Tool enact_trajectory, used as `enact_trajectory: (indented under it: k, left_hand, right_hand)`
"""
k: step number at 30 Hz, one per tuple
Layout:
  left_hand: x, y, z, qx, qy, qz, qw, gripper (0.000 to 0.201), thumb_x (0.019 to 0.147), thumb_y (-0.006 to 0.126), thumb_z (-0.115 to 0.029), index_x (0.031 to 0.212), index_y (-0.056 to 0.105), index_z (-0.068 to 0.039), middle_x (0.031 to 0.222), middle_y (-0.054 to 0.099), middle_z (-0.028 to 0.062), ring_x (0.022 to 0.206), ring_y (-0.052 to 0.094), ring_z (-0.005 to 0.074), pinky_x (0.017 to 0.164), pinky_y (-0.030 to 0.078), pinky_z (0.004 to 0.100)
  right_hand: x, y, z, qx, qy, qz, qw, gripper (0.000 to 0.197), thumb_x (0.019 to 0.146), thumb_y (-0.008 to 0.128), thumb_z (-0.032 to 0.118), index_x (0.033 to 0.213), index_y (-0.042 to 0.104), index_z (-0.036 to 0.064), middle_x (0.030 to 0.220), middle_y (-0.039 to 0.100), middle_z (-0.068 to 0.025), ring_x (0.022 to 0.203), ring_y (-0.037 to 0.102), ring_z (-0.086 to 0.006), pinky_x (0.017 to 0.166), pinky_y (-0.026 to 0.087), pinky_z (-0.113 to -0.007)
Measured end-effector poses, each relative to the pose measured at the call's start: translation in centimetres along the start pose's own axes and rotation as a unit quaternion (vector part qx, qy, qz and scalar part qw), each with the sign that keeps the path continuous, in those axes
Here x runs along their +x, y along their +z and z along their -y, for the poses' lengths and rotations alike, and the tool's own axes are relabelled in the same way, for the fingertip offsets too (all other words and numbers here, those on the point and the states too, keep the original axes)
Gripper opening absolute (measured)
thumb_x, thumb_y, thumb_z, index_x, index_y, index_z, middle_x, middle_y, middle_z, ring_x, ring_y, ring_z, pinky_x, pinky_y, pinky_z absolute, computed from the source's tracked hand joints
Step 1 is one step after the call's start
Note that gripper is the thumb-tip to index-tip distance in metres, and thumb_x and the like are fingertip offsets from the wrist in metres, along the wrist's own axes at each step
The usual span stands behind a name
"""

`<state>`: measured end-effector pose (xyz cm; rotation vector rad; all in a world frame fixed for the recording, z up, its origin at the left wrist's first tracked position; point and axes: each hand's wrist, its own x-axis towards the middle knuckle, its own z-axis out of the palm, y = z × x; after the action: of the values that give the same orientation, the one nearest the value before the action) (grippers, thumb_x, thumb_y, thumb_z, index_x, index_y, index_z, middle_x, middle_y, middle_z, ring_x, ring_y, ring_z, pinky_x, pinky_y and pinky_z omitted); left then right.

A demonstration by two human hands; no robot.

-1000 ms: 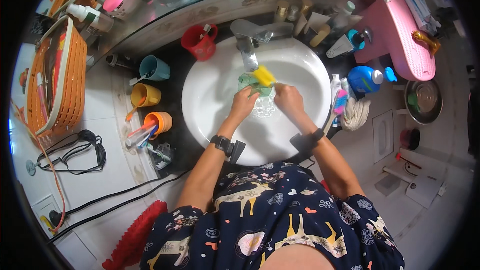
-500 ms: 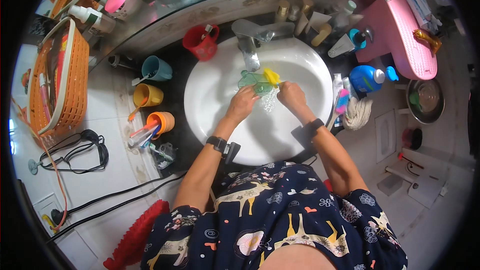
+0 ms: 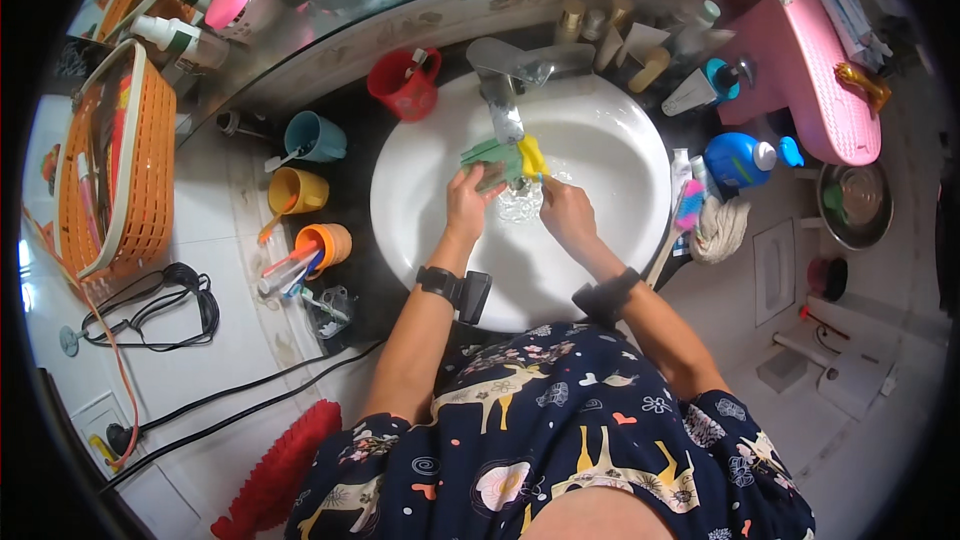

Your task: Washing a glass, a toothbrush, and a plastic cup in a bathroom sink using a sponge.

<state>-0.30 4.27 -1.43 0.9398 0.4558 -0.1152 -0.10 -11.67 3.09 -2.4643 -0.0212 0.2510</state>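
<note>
Over the white washbasin (image 3: 420,260), my left hand (image 3: 468,202) grips a translucent green plastic piece (image 3: 484,152) by its near edge. Its exact kind is hard to make out. My right hand (image 3: 568,214) is closed round the near end of a yellow scrubber (image 3: 533,156), whose soft-looking head touches the green piece or lies right beside it. Both are just under the spout of the chrome faucet (image 3: 503,110). Water (image 3: 520,204) splashes in the bowl between my hands. Most of the scrubber's handle is hidden by my fingers.
Left of the basin stand a red mug (image 3: 403,90), a blue cup (image 3: 316,137), a yellow cup (image 3: 297,191) and an orange cup (image 3: 325,245) of toothbrushes. At right are a blue bottle (image 3: 735,158), a brush (image 3: 688,204) and a pink basket (image 3: 810,80).
The green piece has tilted and shifted slightly left with my left hand. My right hand and the yellow scrubber have moved left and a little nearer, toward the spout's end.
</note>
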Motion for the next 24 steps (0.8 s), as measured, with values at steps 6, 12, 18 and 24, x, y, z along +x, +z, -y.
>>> enact_trajectory:
  k: [6, 12, 18, 24]
  left_hand:
    - [0.1, -1.3, -0.7, -0.071, -0.1, 0.028, 0.992, 0.018, 0.089, 0.047, -0.022, 0.096, 0.055, -0.008, 0.094, 0.061, 0.0071, 0.09, 0.058, 0.0189, 0.077, 0.048, 0.0358]
    - [0.3, 0.1, -0.3, -0.178, -0.137, 0.003, 0.974, 0.013, 0.086, 0.049, -0.019, 0.092, 0.056, -0.01, 0.089, 0.063, 0.0042, 0.086, 0.059, 0.0171, 0.072, 0.05, 0.0328]
    - [1.0, -1.6, 0.6, -0.207, -0.148, -0.106, 0.961, 0.009, 0.085, 0.051, -0.019, 0.085, 0.056, -0.012, 0.084, 0.063, 0.0026, 0.081, 0.06, 0.0165, 0.071, 0.05, 0.0307]
    - [0.1, 0.3, 0.3, -0.171, -0.167, -0.059, 0.969, 0.009, 0.085, 0.051, -0.019, 0.083, 0.056, -0.011, 0.081, 0.063, 0.0033, 0.079, 0.06, 0.0169, 0.067, 0.05, 0.0299]
  right_hand:
    - [1.6, -0.8, -0.9, -0.083, -0.053, 0.01, 0.995, 0.02, 0.072, 0.049, 0.007, 0.088, 0.06, 0.0022, 0.072, 0.06, -0.021, 0.068, 0.06, -0.0361, 0.062, 0.048, -0.047]
    - [1.3, -1.5, -1.8, -0.037, 0.038, 0.026, 0.998, 0.021, 0.072, 0.049, 0.008, 0.088, 0.062, 0.004, 0.073, 0.06, -0.0203, 0.069, 0.059, -0.0371, 0.061, 0.047, -0.047]
    - [-1.2, -0.9, -0.5, 0.006, -0.133, -0.027, 0.991, 0.024, 0.071, 0.05, 0.005, 0.093, 0.061, 0.0054, 0.075, 0.061, -0.0157, 0.067, 0.059, -0.0338, 0.061, 0.048, -0.043]
    - [1.6, -1.4, -3.5, -0.045, 0.001, -0.01, 0.999, 0.02, 0.073, 0.048, 0.006, 0.088, 0.062, 0.0064, 0.073, 0.061, -0.0171, 0.067, 0.06, -0.0347, 0.059, 0.048, -0.045]
